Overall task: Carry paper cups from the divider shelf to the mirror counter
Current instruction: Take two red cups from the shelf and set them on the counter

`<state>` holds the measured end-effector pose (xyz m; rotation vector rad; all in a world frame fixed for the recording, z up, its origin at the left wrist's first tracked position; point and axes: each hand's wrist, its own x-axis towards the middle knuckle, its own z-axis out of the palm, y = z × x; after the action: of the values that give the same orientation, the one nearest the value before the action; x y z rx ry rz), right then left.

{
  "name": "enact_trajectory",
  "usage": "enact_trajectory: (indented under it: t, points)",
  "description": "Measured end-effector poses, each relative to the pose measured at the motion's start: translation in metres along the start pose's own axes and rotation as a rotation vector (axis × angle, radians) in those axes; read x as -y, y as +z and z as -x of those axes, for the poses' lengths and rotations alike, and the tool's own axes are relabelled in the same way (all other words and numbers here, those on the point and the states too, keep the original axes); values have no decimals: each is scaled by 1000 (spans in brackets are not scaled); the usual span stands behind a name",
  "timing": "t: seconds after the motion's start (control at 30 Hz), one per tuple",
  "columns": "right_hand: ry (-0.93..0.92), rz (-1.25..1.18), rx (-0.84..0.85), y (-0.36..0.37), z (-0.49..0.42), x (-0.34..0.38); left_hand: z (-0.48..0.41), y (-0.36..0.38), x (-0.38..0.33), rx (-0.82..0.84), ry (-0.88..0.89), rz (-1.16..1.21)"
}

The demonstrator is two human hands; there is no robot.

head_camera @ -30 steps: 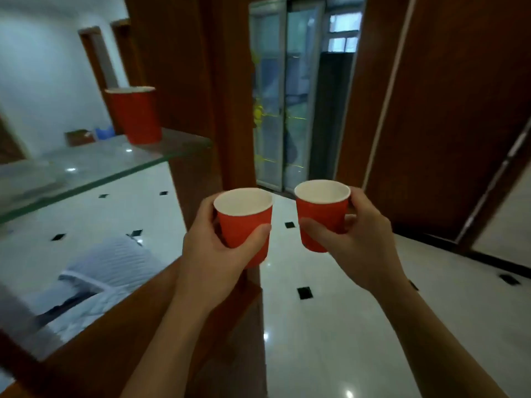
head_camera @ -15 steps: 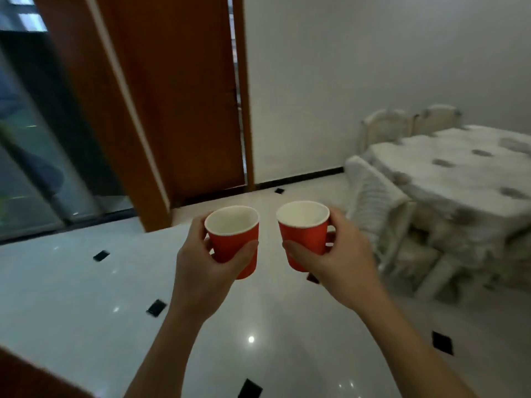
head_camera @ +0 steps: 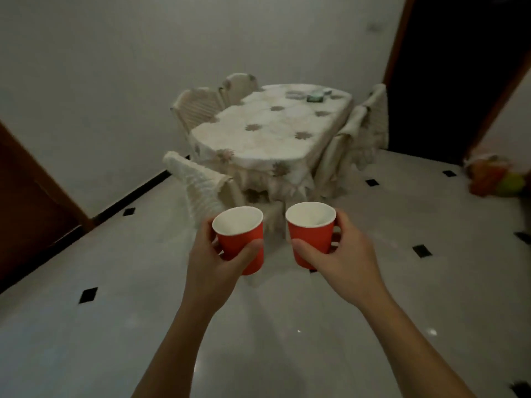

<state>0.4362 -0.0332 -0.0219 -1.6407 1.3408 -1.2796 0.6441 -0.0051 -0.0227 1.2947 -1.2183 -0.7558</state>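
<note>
- The left hand grips one red paper cup, the left cup. The thumb lies across the near wall and the fingers wrap the far side, at mid-height.
- The right hand grips a second red paper cup, the right cup, in the same way, with the thumb on the near wall below the rim.
- Both cups are upright with their mouths up. The white interiors appear empty. The cups sit side by side and apart, not touching.
- Handling judgement: the cups look light, thin-walled and easily crushed. The rolled rim stiffens the top. A light hold around the mid-wall is appropriate, and a hard squeeze risks buckling the wall.
- Both cups are held out at arm's reach above the pale tiled floor, in transit.
- Beyond the cups stand a cloth-covered chair and a dining table.
- Neither the divider shelf nor the mirror counter is in view. The carry appears to be partway done, with set-down not yet made.
</note>
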Motion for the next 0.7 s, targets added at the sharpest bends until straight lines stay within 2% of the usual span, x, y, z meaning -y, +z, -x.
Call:
enact_trajectory:
  t: [0.27, 0.47, 0.7]
  points:
    - [147, 84, -302, -102, -18, -64, -49, 132, 18, 286, 3, 57]
    - [215, 147, -404, -141, -47, -101, -93, 204, 33, 414, 28, 64]
    - [262, 214, -485, -164, -129, -145, -182, 286, 54, 496, -6, 127]
